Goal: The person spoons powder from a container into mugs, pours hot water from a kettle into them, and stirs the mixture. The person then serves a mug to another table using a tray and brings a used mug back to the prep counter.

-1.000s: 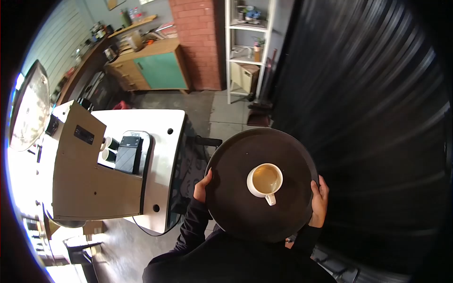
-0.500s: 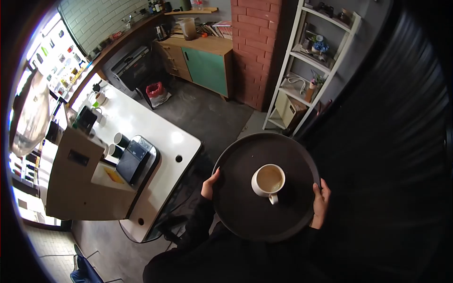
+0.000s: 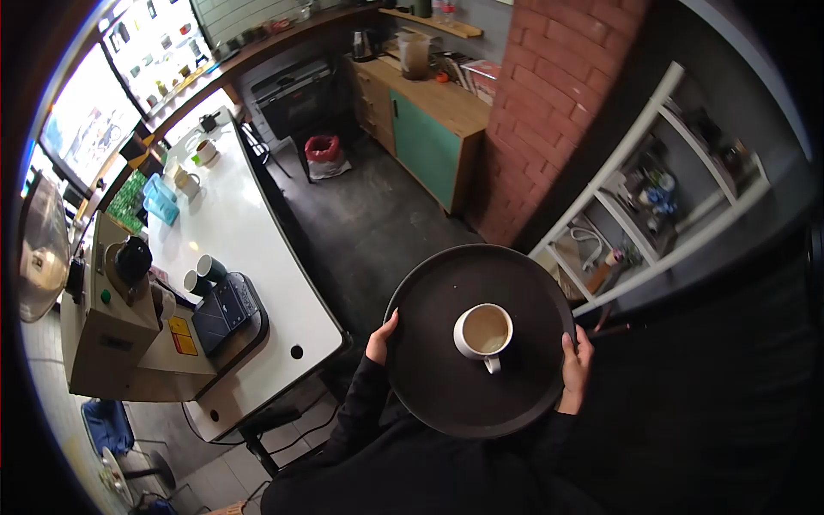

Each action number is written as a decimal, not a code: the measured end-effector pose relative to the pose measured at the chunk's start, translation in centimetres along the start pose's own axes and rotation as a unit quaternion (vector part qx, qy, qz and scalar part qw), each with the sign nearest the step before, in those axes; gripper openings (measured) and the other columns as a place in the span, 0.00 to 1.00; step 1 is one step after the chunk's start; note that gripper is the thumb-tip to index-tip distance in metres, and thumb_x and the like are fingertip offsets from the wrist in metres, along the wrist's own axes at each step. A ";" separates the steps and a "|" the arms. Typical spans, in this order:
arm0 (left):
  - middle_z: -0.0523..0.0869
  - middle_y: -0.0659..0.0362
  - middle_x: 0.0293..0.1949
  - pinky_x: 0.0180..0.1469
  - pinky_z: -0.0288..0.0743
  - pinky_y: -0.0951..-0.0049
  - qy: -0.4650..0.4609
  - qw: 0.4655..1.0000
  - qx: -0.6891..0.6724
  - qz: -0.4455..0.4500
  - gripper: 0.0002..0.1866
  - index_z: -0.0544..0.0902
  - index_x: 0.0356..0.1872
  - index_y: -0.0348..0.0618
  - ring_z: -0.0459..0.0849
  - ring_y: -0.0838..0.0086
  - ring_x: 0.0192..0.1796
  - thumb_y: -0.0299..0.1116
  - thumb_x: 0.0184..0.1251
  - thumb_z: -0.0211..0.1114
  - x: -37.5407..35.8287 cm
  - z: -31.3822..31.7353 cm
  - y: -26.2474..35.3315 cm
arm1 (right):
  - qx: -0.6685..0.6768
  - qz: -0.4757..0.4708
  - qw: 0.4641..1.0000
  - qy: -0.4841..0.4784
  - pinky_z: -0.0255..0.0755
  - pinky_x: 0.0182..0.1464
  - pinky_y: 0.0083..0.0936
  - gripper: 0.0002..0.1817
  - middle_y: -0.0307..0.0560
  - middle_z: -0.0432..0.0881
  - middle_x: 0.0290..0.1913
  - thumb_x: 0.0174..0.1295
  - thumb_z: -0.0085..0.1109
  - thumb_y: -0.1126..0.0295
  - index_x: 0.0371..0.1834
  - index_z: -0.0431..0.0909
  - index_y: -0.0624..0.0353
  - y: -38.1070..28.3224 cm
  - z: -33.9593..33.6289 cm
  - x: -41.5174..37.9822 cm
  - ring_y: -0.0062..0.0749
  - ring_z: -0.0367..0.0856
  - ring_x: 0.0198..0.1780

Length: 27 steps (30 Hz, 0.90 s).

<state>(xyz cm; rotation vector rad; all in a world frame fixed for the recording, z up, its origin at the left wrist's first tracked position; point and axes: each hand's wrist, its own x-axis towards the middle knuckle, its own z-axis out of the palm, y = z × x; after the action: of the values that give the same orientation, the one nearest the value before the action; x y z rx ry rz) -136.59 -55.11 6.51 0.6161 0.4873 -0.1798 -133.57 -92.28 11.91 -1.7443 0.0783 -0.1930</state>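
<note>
A round dark serving tray (image 3: 429, 378) is held in front of my body between both hands. My left hand (image 3: 378, 340) grips its left rim, thumb along the edge. On the right rim, my right hand (image 3: 576, 367) is closed the same way, with the thumb on the edge. The fingers under the tray are mostly hidden. Near the tray's middle stands an upright white cup (image 3: 473, 335) with a light-brown drink inside, its handle pointing toward me. Neither hand touches the cup.
To the left is a white table (image 3: 257, 257) carrying a beige coffee grinder (image 3: 112, 343), a black scale (image 3: 225, 311) and two dark cups (image 3: 206, 273). A wooden cabinet (image 3: 427, 148) stands ahead beside a brick pillar (image 3: 566, 103). A white shelf (image 3: 631, 232) leans at right.
My view has shifted toward the table's far end, with the shelf and pillar now closer at right. The tray and cup stay nearly in place between my hands.
</note>
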 end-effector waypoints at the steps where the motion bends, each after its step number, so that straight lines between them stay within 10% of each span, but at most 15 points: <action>1: 0.82 0.56 0.56 0.61 0.75 0.69 0.007 1.000 -0.006 0.006 0.22 0.75 0.63 0.39 0.82 0.69 0.56 0.42 0.77 0.54 1.4 0.3 0.5 | 0.014 0.005 1.000 -0.009 0.68 0.53 0.20 0.16 0.41 0.82 0.46 0.70 0.57 0.71 0.56 0.76 0.70 1.2 0.4 2.5 0.20 0.75 0.48; 19: 0.80 0.53 0.60 0.62 0.75 0.67 0.039 0.992 0.008 0.119 0.28 0.71 0.67 0.36 0.81 0.67 0.59 0.47 0.78 0.52 29.6 4.7 20.1 | 0.216 0.167 0.953 -0.130 0.62 0.67 0.27 0.26 0.46 0.70 0.66 0.72 0.54 0.69 0.72 0.64 0.62 6.7 23.4 37.5 0.30 0.68 0.66; 22: 0.88 0.51 0.41 0.44 0.83 0.70 0.145 0.975 0.081 0.148 0.29 0.81 0.51 0.28 0.88 0.67 0.39 0.51 0.73 0.58 35.7 3.1 21.6 | 0.131 0.139 0.980 -0.056 0.64 0.63 0.25 0.21 0.44 0.77 0.59 0.73 0.50 0.75 0.68 0.68 0.63 11.9 27.7 42.7 0.26 0.73 0.59; 27: 0.88 0.51 0.40 0.44 0.82 0.71 0.205 0.955 0.147 0.154 0.30 0.82 0.47 0.26 0.88 0.68 0.39 0.53 0.69 0.64 48.1 2.6 25.5 | 0.057 0.169 0.984 -0.003 0.67 0.60 0.25 0.19 0.45 0.80 0.56 0.72 0.50 0.76 0.65 0.71 0.64 12.5 35.1 52.8 0.26 0.75 0.56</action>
<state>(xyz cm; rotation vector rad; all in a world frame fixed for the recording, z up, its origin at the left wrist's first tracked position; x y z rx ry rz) -85.89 -37.07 -2.16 1.0207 0.7637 0.1821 -74.90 -68.93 -1.84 -1.5904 0.3501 0.0560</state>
